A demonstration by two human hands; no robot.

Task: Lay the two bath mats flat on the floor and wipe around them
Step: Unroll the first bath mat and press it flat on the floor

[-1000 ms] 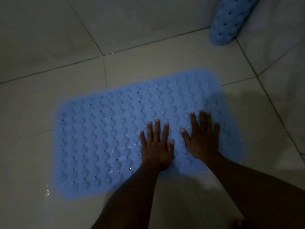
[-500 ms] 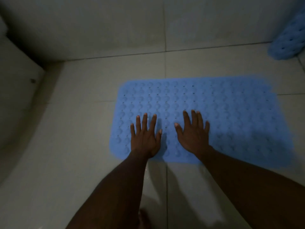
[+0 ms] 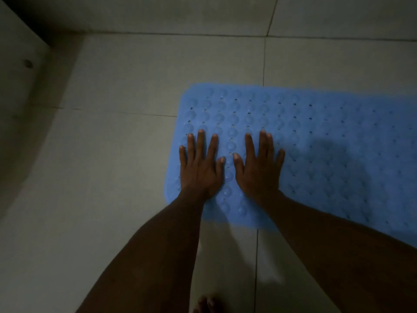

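Observation:
A blue rubber bath mat (image 3: 316, 136) with rows of suction cups and small holes lies flat on the pale tiled floor, running off the right edge of the view. My left hand (image 3: 199, 168) rests palm down on the mat's left end, fingers spread. Beside it, my right hand (image 3: 259, 168) presses flat on the mat the same way. Neither hand holds anything. The second mat is out of view.
Pale floor tiles (image 3: 112, 177) with dark grout lines surround the mat. A white fixture or ledge (image 3: 20, 71) stands at the far left, and a wall base (image 3: 180, 16) runs along the top. My toes (image 3: 206, 304) show at the bottom edge.
Both hands have slid leftward along the mat to its left end. The view has swung left, and the rolled second mat at the upper right has left the frame.

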